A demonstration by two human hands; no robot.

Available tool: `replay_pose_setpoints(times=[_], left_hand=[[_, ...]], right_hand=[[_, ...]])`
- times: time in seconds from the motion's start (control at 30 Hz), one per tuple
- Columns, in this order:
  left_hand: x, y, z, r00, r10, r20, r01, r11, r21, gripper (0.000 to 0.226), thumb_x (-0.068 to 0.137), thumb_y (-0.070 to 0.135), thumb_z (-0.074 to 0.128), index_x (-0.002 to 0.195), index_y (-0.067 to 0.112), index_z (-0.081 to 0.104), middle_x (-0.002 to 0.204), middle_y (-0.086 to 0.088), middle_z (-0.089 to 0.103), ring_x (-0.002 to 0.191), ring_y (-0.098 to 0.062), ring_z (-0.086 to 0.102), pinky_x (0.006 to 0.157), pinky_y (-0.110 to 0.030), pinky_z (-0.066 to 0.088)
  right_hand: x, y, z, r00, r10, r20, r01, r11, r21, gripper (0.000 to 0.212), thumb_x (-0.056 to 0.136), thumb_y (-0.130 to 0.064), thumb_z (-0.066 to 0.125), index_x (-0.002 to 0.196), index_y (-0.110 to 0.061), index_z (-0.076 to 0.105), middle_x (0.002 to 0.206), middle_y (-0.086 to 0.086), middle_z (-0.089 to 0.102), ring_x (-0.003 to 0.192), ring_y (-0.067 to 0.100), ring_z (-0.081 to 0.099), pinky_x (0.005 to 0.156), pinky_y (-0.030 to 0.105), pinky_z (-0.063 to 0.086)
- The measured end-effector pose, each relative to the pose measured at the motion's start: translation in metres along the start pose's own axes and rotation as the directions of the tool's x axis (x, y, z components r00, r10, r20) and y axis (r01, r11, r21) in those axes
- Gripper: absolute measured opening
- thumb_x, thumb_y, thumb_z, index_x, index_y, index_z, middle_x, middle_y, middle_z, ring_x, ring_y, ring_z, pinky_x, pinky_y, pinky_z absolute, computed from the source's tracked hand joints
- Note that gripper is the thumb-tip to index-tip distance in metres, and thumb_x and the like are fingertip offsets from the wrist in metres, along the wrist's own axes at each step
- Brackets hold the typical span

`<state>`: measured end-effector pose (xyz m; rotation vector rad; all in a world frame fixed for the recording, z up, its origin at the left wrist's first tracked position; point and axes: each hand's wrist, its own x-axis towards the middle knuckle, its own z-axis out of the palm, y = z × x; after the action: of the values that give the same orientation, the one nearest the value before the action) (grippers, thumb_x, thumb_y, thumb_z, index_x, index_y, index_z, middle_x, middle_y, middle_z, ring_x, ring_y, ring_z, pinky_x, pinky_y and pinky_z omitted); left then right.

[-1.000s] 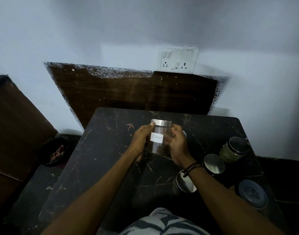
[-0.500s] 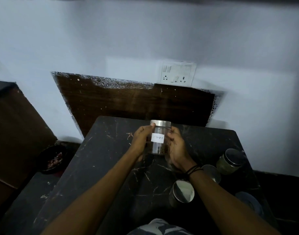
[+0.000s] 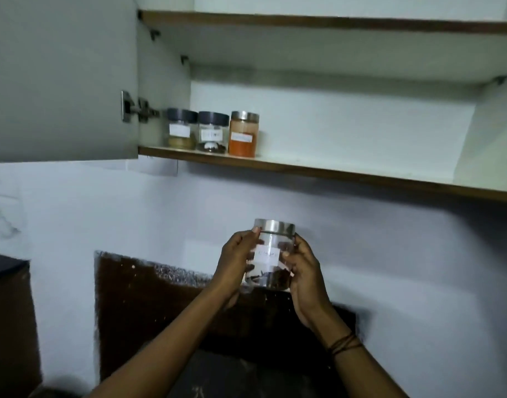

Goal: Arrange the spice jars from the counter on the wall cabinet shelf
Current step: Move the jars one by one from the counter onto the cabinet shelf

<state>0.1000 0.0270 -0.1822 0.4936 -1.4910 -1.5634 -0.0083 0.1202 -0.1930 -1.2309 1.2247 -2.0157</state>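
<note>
A: What are the hands doing?

B: The left hand (image 3: 235, 262) and the right hand (image 3: 304, 271) are both raised in front of the wall, cupped around one jar (image 3: 271, 255) from either side. Left fingers wrap its left wall, with the thumb up by the lid; the right palm presses its right wall. Both forearms reach up from the bottom of the view, and dark bands (image 3: 345, 343) circle the right wrist.

A: What sort of jar?

B: A clear, round one with a flat, brushed-metal lid (image 3: 275, 225). Dark, bitty contents sit low inside. A white paper label (image 3: 266, 254) faces the camera; its writing is too blurred to read. The jar is held nearly upright, below the shelf (image 3: 347, 173) and clear of it.

A: And the shelf?

B: A pale board with a brown wooden front edge, inside an open wall cabinet. Its grey door (image 3: 59, 79) swings out on the left on a metal hinge (image 3: 137, 106). Three jars stand at the left end, side by side: a tan jar (image 3: 181, 129) with a dark lid, a middle jar (image 3: 212, 132) with a dark lid and mixed dark contents, and an orange jar (image 3: 243, 134) with a metal lid, nearly full of powder. Each carries a white label, none legible.

A: Anything behind the hands?

B: A rough-edged dark brown panel (image 3: 160, 297) against the white wall.
</note>
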Motion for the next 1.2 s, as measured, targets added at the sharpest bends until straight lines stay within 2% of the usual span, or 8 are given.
replay_pose_setpoints(times=[0.2, 0.37, 0.53, 0.67, 0.77, 0.97, 1.1, 1.2], left_hand=[[0.026, 0.056, 0.011, 0.993, 0.11, 0.032, -0.109, 0.994, -0.019, 0.034, 0.097, 0.041, 0.051, 0.113, 0.016, 0.067, 0.091, 0.003, 0.073, 0.081, -0.013, 0.065, 0.065, -0.023, 0.051], [0.045, 0.088, 0.016, 0.976, 0.208, 0.071, -0.206, 0.978, -0.036, 0.024, 0.096, 0.024, 0.05, 0.104, 0.019, 0.072, 0.091, 0.002, 0.075, 0.085, -0.015, 0.065, 0.072, -0.027, 0.051], [0.065, 0.122, 0.027, 0.954, 0.3, 0.019, -0.3, 0.954, -0.016, 0.015, 0.095, 0.03, 0.058, 0.094, 0.02, 0.07, 0.087, 0.001, 0.076, 0.08, -0.012, 0.069, 0.063, -0.021, 0.054], [0.083, 0.146, 0.036, 0.927, 0.376, -0.004, -0.376, 0.927, -0.022, 0.017, 0.093, 0.033, 0.064, 0.099, 0.02, 0.073, 0.096, 0.001, 0.076, 0.093, -0.021, 0.07, 0.082, -0.038, 0.058], [0.097, 0.159, 0.043, 0.901, 0.428, -0.068, -0.428, 0.904, 0.023, 0.015, 0.089, 0.035, 0.068, 0.095, 0.024, 0.074, 0.084, 0.012, 0.071, 0.082, -0.015, 0.064, 0.081, -0.04, 0.055], [0.137, 0.171, 0.054, 0.883, 0.443, -0.158, -0.416, 0.892, 0.174, 0.02, 0.091, 0.031, 0.066, 0.1, 0.013, 0.07, 0.097, -0.003, 0.073, 0.094, -0.02, 0.068, 0.083, -0.037, 0.055], [0.171, 0.163, 0.054, 0.895, 0.418, -0.158, -0.361, 0.884, 0.296, 0.022, 0.094, 0.027, 0.061, 0.106, 0.009, 0.065, 0.102, -0.005, 0.07, 0.094, -0.02, 0.064, 0.073, -0.027, 0.048], [0.193, 0.161, 0.052, 0.897, 0.425, -0.125, -0.328, 0.826, 0.457, 0.023, 0.095, 0.02, 0.057, 0.114, 0.009, 0.062, 0.105, -0.002, 0.066, 0.095, -0.018, 0.059, 0.075, -0.026, 0.04]], right_hand=[[0.037, -0.049, 0.012, 0.995, -0.091, -0.038, 0.09, 0.996, -0.025, 0.038, 0.081, -0.031, 0.06, 0.118, -0.036, 0.061, 0.111, -0.008, 0.072, 0.094, 0.013, 0.071, 0.068, 0.024, 0.056], [0.056, -0.078, 0.016, 0.976, -0.149, -0.158, 0.138, 0.987, -0.083, 0.037, 0.078, -0.041, 0.059, 0.111, -0.026, 0.051, 0.109, 0.004, 0.066, 0.098, 0.023, 0.065, 0.076, 0.037, 0.057], [0.075, -0.103, 0.024, 0.942, -0.28, -0.187, 0.246, 0.952, -0.185, 0.024, 0.091, -0.035, 0.061, 0.111, -0.023, 0.055, 0.1, -0.007, 0.068, 0.086, 0.007, 0.067, 0.068, 0.022, 0.051], [0.102, -0.13, 0.029, 0.908, -0.352, -0.228, 0.267, 0.904, -0.333, 0.025, 0.095, -0.033, 0.055, 0.118, -0.023, 0.059, 0.112, -0.001, 0.063, 0.097, 0.015, 0.062, 0.079, 0.032, 0.053], [0.123, -0.145, 0.031, 0.904, -0.377, -0.204, 0.264, 0.864, -0.429, 0.034, 0.089, -0.036, 0.053, 0.12, -0.024, 0.062, 0.119, 0.003, 0.06, 0.098, 0.017, 0.06, 0.079, 0.031, 0.049], [0.171, -0.152, 0.028, 0.908, -0.367, -0.2, 0.194, 0.794, -0.577, 0.027, 0.09, -0.022, 0.058, 0.116, -0.022, 0.05, 0.112, -0.004, 0.058, 0.086, 0.003, 0.057, 0.061, 0.017, 0.039], [0.203, -0.148, 0.023, 0.917, -0.36, -0.169, 0.136, 0.682, -0.718, 0.022, 0.091, -0.018, 0.059, 0.109, -0.014, 0.05, 0.106, 0.001, 0.057, 0.092, 0.019, 0.055, 0.075, 0.027, 0.041], [0.221, -0.144, 0.024, 0.948, -0.3, -0.11, 0.111, 0.632, -0.767, 0.023, 0.088, -0.01, 0.059, 0.107, -0.008, 0.047, 0.108, 0.01, 0.06, 0.091, 0.023, 0.054, 0.072, 0.028, 0.04]])
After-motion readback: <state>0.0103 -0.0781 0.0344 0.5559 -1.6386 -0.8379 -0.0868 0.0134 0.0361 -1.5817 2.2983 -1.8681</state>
